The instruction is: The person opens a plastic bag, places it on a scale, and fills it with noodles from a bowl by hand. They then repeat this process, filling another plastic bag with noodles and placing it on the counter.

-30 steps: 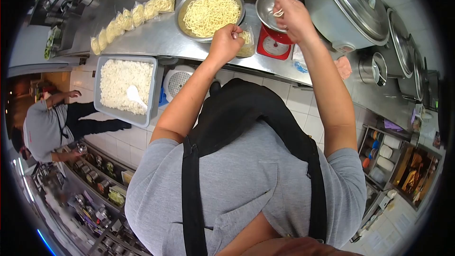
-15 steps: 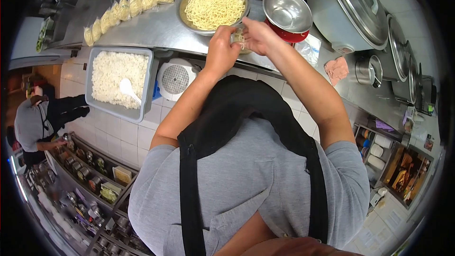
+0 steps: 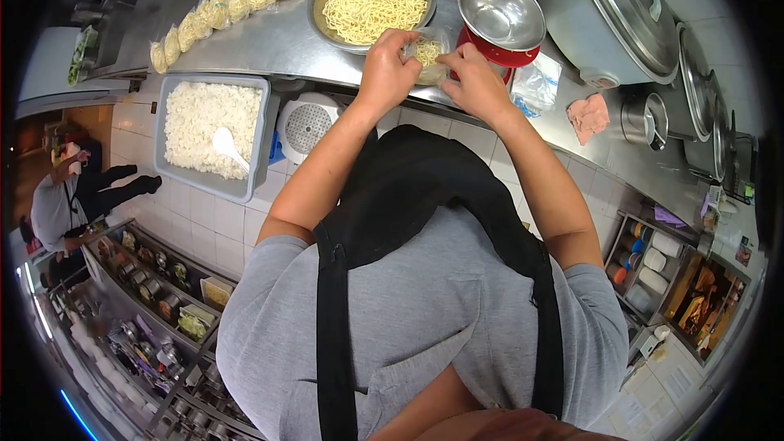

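Note:
A clear plastic bag of noodles (image 3: 427, 52) is held between my hands at the front edge of the steel counter. My left hand (image 3: 390, 65) pinches the bag's left side, its thumb and fingers closed on the plastic. On the opposite side my right hand (image 3: 479, 83) grips the bag with bent fingers. Right behind my left hand stands a perforated metal bowl (image 3: 314, 15) heaped with loose yellow noodles (image 3: 374, 6). A shiny steel bowl (image 3: 501, 12) sits on a red base (image 3: 510, 57) just beyond my right hand.
Several filled noodle bags (image 3: 219, 10) form a row on the counter's left. Below them is a grey tub (image 3: 255, 147) of rice with a white paddle (image 3: 229, 147). Plastic bags (image 3: 536, 86), a pink cloth (image 3: 589, 118) and a large lidded pot (image 3: 604, 16) are right. Another person (image 3: 55, 208) stands far left.
My right hand has turned palm-down and lowered onto the bag's right side. My hands have moved slightly apart, and the noodle bag shows more fully. The person at left has raised an arm.

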`<action>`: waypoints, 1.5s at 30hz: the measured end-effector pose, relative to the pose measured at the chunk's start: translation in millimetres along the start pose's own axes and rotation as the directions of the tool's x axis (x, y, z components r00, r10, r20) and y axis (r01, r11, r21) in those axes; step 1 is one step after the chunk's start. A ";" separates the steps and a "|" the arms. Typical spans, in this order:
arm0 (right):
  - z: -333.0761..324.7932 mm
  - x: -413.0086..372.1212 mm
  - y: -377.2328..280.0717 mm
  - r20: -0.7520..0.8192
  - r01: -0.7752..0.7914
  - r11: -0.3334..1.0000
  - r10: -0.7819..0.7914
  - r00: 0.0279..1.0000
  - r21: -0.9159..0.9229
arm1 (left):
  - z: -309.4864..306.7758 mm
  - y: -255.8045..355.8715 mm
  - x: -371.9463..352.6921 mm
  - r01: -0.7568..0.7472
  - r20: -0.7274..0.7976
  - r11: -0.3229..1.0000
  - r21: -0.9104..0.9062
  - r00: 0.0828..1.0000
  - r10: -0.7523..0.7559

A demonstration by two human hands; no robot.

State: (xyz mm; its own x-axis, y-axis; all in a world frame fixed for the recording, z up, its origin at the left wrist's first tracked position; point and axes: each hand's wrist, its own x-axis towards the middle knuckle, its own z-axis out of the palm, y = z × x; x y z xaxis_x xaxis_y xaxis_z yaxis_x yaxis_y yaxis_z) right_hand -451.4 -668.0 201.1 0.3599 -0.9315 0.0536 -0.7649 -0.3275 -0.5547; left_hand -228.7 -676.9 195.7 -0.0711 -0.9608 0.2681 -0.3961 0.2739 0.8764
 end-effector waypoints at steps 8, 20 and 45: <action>6.6 -20.3 13.5 -0.105 0.083 0.996 -0.086 0.991 -0.035 | 1.9 -17.1 -25.4 0.130 0.094 0.991 0.043 0.987 -0.133; 9.7 -17.7 37.1 0.072 0.105 0.796 -0.184 0.980 0.596 | 7.6 40.1 -31.1 0.257 0.240 0.931 -0.260 0.951 -0.196; 15.5 76.1 -46.1 0.423 -0.717 -0.171 -0.707 0.568 0.676 | -130.9 102.0 34.1 0.025 0.458 0.937 -0.348 0.877 0.146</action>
State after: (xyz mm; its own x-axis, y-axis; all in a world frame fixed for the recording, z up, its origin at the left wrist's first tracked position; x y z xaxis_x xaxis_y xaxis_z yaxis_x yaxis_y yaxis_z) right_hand -380.5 -721.4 217.9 0.9705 -0.2302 0.0713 0.2342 0.8308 -0.5049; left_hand -151.7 -676.1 346.6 -0.5391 -0.8227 0.1801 -0.0548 0.2477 0.9673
